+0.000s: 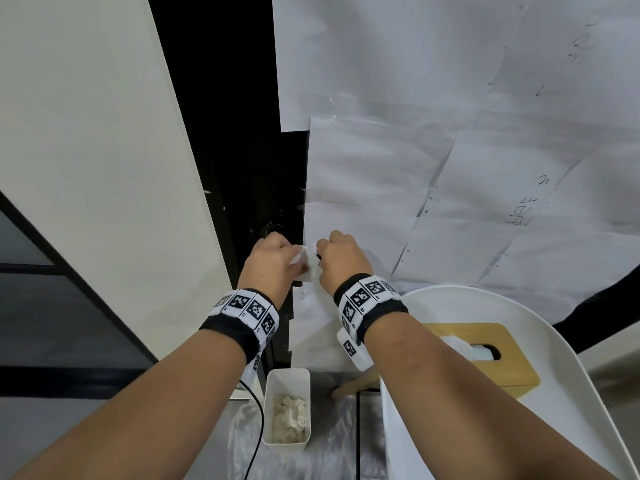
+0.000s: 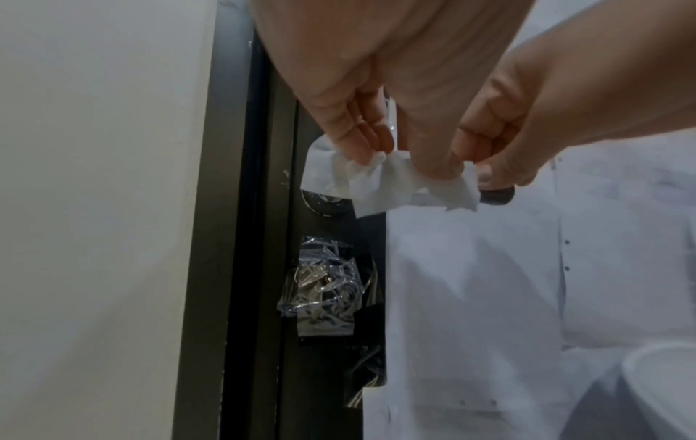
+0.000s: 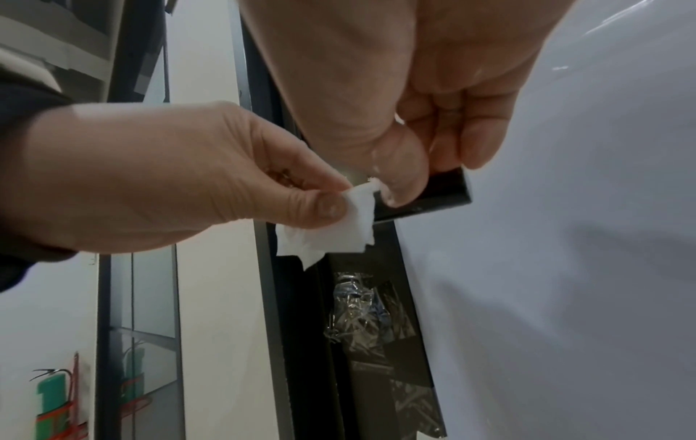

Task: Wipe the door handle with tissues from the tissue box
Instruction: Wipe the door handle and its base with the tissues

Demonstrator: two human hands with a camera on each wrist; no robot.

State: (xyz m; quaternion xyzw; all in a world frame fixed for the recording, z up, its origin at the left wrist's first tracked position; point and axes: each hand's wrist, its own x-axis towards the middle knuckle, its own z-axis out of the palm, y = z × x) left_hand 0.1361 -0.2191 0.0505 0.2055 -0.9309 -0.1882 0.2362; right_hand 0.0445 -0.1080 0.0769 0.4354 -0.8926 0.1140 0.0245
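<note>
While left hand (image 1: 273, 261) pinches one tissue (image 2: 380, 184) | right hand (image 1: 341, 259) grips one door handle (image 3: 433, 193) (black)

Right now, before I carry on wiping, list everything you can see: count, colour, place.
tissue: one, white, on the door handle, held by both hands
door handle: one, black, end shows past the tissue
tissue box: one, wooden, on the chair
chair: one, white, lower right
bin: one, white, floor, holding crumpled tissues
paper sheets: several, white, taped to the door
left hand: pinches tissue
right hand: pinches tissue
</note>
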